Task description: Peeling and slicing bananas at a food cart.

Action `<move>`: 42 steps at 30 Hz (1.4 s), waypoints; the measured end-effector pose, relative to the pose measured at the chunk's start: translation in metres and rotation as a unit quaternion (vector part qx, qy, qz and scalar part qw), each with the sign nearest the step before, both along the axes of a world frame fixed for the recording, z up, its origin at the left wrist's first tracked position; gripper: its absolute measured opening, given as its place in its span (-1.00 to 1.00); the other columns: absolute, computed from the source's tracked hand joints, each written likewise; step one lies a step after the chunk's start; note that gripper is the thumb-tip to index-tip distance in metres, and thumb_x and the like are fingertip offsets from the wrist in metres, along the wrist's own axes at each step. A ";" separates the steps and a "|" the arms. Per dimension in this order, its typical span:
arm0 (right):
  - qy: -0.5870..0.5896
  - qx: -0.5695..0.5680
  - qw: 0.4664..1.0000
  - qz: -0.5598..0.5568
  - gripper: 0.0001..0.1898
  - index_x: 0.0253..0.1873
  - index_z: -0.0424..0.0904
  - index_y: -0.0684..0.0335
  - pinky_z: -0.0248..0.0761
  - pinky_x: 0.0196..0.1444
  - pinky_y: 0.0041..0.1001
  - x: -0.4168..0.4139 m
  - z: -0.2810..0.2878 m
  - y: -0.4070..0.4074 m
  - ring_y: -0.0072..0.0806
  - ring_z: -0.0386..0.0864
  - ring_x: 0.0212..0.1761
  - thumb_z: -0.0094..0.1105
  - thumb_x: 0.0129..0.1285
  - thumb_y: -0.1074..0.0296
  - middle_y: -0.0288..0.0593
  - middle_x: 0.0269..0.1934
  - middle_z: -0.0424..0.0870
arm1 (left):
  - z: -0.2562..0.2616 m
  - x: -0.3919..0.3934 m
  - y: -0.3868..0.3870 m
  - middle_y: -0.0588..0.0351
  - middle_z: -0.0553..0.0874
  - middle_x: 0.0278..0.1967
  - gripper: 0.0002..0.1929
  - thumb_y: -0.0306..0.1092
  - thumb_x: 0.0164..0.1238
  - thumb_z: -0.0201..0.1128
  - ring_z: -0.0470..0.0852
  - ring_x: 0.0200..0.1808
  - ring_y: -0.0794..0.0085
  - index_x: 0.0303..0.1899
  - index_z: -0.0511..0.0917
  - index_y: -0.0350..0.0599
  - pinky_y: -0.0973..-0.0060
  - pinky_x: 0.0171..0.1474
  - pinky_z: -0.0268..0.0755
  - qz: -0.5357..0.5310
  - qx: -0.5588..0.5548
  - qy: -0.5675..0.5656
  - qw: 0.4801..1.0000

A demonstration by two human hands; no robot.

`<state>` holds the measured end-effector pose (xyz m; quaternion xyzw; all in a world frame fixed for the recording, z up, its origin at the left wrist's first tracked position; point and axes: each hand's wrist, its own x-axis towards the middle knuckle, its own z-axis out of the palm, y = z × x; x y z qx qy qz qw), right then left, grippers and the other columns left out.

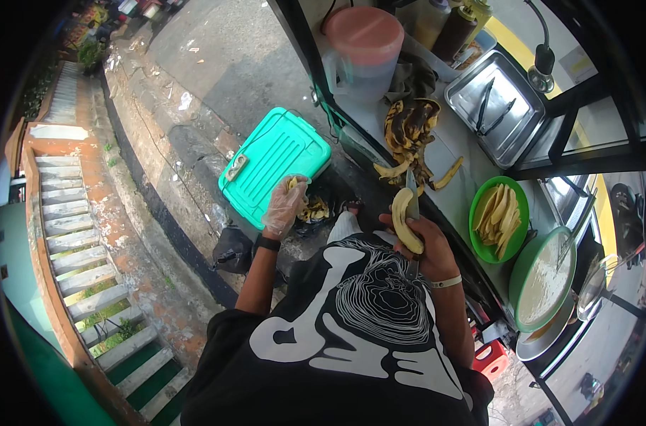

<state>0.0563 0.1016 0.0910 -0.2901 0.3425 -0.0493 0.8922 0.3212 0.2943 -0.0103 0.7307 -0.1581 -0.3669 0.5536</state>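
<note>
My right hand [433, 247] is bare and grips a peeled banana [402, 223] together with a knife [413, 197], whose blade points away from me beside the fruit. A clear plastic glove covers my left hand [285, 207]. Its fingers are closed around a small yellowish piece [292, 182], probably banana peel. Just right of that hand, banana peels [315, 210] lie in a black plastic bag [315, 230] near the ground. Dark, spotted bananas or peels [410, 125] are heaped on the stall counter [453, 205], beyond my right hand.
Sliced bananas fill a green bowl [475, 234] beside a basin of white batter [546, 287] and a pan [541, 341]. A metal tray [464, 101] with tongs [485, 106] and a pink-lidded jug [362, 64] stand farther off. A turquoise lidded box [272, 160] carries a power strip [236, 168].
</note>
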 end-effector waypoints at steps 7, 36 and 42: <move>0.058 -0.074 0.995 -0.035 -0.58 0.29 0.39 0.44 0.61 -0.24 -0.53 0.003 -0.001 0.009 -0.49 0.66 -0.33 0.07 0.41 0.39 0.03 0.08 0.65 | -0.117 0.012 0.050 -0.06 0.71 0.01 -0.51 -0.07 0.36 0.24 0.71 -0.01 0.21 0.23 0.54 -0.10 0.33 0.03 0.52 -0.076 0.373 -0.199 0.903; 0.199 -0.712 0.674 -0.017 -0.70 -0.33 0.49 0.35 0.33 -0.51 -0.13 0.005 0.044 0.012 0.05 0.49 -0.58 -0.13 0.49 0.35 0.06 -0.64 0.46 | 0.082 -0.123 -0.194 0.19 0.57 -0.48 -0.60 0.18 0.51 0.00 0.53 -0.53 0.35 -0.22 0.51 0.04 0.38 -0.46 0.45 0.068 -0.372 0.591 0.712; 0.237 -0.701 0.672 -0.036 -0.60 -0.48 0.49 0.30 0.33 -0.50 -0.09 0.001 0.049 0.009 0.09 0.48 -0.63 -0.12 0.49 0.29 0.10 -0.67 0.48 | 0.077 -0.127 -0.205 0.23 0.52 -0.49 -0.60 0.18 0.50 0.02 0.51 -0.49 0.41 -0.26 0.48 0.03 0.40 -0.42 0.43 0.023 -0.390 0.508 0.768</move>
